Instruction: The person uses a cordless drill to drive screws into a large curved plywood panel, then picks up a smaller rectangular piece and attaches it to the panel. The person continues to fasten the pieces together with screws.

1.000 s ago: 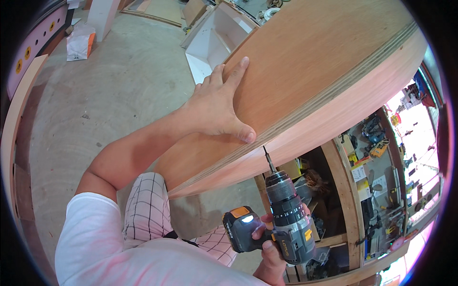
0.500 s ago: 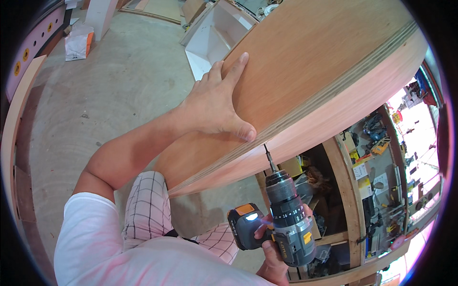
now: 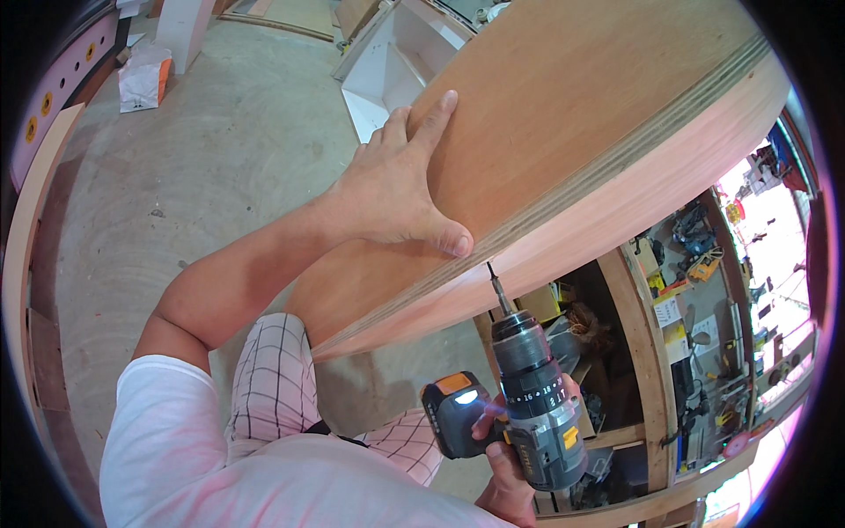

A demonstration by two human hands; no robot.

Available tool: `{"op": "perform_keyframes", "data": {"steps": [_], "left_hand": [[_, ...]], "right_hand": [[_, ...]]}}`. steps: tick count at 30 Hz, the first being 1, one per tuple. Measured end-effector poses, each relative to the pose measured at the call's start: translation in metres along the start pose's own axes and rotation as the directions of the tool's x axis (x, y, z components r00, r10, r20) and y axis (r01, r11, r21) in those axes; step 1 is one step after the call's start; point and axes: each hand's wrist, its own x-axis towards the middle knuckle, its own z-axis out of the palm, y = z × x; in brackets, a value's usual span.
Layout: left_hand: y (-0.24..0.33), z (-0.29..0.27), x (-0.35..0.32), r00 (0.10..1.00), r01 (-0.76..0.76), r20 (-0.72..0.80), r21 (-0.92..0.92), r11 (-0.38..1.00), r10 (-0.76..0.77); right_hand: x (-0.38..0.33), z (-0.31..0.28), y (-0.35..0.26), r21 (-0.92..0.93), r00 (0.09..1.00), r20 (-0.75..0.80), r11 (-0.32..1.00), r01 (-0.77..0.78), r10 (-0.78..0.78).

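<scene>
A large plywood panel (image 3: 563, 114) slants from lower middle to upper right, with a pale wooden strip (image 3: 616, 211) along its layered near edge. My left hand (image 3: 396, 189) lies spread on the panel's face; its thumb rests close to that edge, and the other fingers reach toward the far side. In my right hand (image 3: 506, 466) is a grey and black cordless drill (image 3: 532, 378) with yellow accents, gripped by the handle. The drill's thin bit points up at the pale strip, its tip at or very near the surface. A small light glows by the battery.
Behind the panel, a white open box (image 3: 365, 101) stands on the concrete floor (image 3: 176, 202). A white and orange bag (image 3: 145, 79) sits at the far left, near a long board (image 3: 35, 229). On the right, a wooden-framed shelf (image 3: 647, 352) holds tools and boxes.
Almost nothing has moved. The panel and my left hand have shifted very slightly; the drill has moved a touch up and right, its bit still pointing at the strip.
</scene>
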Motion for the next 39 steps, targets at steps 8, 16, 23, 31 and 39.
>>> {"op": "perform_keyframes", "data": {"steps": [8,16,23,31,39], "left_hand": [[0.008,-0.005,-0.001,0.998,0.041,0.039,0.012,0.999,-0.041],[0.006,0.002,-0.002,0.997,0.068,0.03,0.098,0.993,-0.071],[-0.037,-0.001,0.054,0.969,0.108,-0.124,-0.571,0.814,-0.216],[-0.02,0.028,0.086,0.937,0.007,-0.242,-0.707,0.708,-0.251],[-0.02,0.021,0.082,0.931,0.01,-0.265,-0.667,0.745,-0.25]], "right_hand": [[0.0,-0.006,0.004,-0.014,0.999,0.033,1.0,0.027,-0.026],[0.001,-0.016,0.01,0.013,0.997,0.075,1.0,0.014,-0.015],[-0.003,-0.018,0.01,0.032,0.999,0.034,0.999,0.028,-0.029],[-0.01,0.004,-0.007,-0.006,0.992,-0.079,0.995,-0.101,0.101],[0.09,-0.03,0.051,-0.429,-0.597,0.269,-0.649,0.629,-0.756]]}}
